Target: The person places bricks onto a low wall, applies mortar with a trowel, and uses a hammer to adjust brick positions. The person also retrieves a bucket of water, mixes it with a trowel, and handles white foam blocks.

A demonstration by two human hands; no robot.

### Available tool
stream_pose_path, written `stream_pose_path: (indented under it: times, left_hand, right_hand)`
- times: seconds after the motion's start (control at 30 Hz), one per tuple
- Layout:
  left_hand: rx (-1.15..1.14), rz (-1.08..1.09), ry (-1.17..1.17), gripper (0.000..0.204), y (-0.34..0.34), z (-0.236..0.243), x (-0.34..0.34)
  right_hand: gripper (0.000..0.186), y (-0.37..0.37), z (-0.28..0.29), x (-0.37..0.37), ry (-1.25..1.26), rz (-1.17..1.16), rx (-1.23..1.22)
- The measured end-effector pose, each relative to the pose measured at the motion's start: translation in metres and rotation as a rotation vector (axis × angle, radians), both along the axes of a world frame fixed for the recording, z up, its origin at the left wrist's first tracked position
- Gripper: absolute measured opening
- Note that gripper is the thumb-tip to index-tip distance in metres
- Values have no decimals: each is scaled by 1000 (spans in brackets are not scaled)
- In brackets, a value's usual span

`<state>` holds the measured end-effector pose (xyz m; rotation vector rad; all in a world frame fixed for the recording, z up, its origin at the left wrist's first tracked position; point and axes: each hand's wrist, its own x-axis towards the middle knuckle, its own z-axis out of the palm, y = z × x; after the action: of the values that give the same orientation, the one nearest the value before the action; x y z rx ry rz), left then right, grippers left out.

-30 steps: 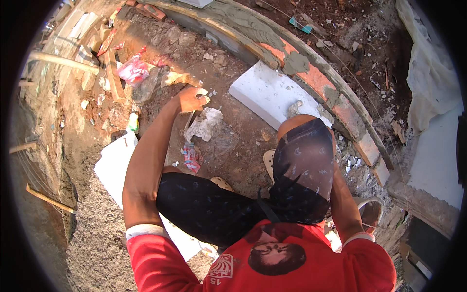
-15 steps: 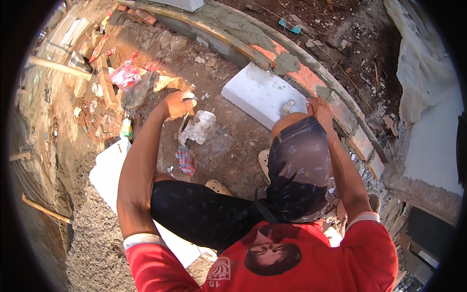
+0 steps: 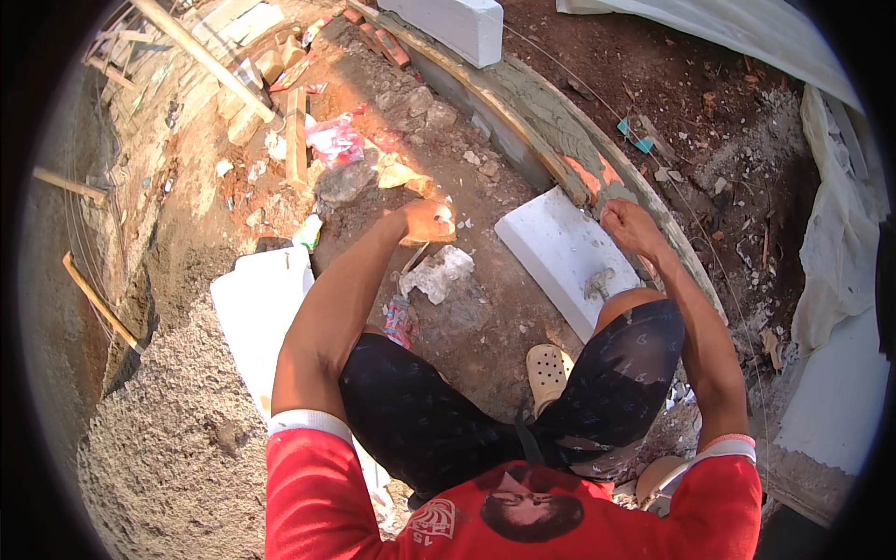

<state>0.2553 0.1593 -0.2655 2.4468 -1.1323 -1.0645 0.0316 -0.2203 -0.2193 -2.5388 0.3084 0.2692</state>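
Note:
My left hand [image 3: 429, 220] hovers low over the dirt with its fingers curled in; whether anything is inside cannot be made out. Close beneath it lies a crumpled whitish lump [image 3: 439, 273]. Over on the right, my right hand [image 3: 627, 226] is closed at the low curved wall, beside the upper edge of a white block [image 3: 560, 247]. What its fingers hold, if anything, is hidden. That block leans against the wall, with a grey mortar smear [image 3: 598, 282] on its face. Wet mortar [image 3: 560, 117] coats the wall top, and orange brick [image 3: 581, 175] shows through near my right hand.
Another white block [image 3: 453, 28] stands on the wall's far stretch. A thin string [image 3: 672, 177] runs along the wall. Left lie a wooden stick [image 3: 297, 140], pink plastic [image 3: 336, 140], stones [image 3: 347, 184] and a white slab [image 3: 261, 289]. Pale sheeting [image 3: 831, 224] hangs at right.
The view has shifted, so the scene sits further right and lower. My right hand has moved forward along the wall and curled up. My right knee has swung back, uncovering more of the white block.

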Motion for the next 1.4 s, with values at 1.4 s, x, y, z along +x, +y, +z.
stream_pose_path:
  times: [1.4]
  left_hand:
    - [-16,101,-46,62,54,32,-10]
  right_hand:
    - [63,67,18,87,325,641,-149]
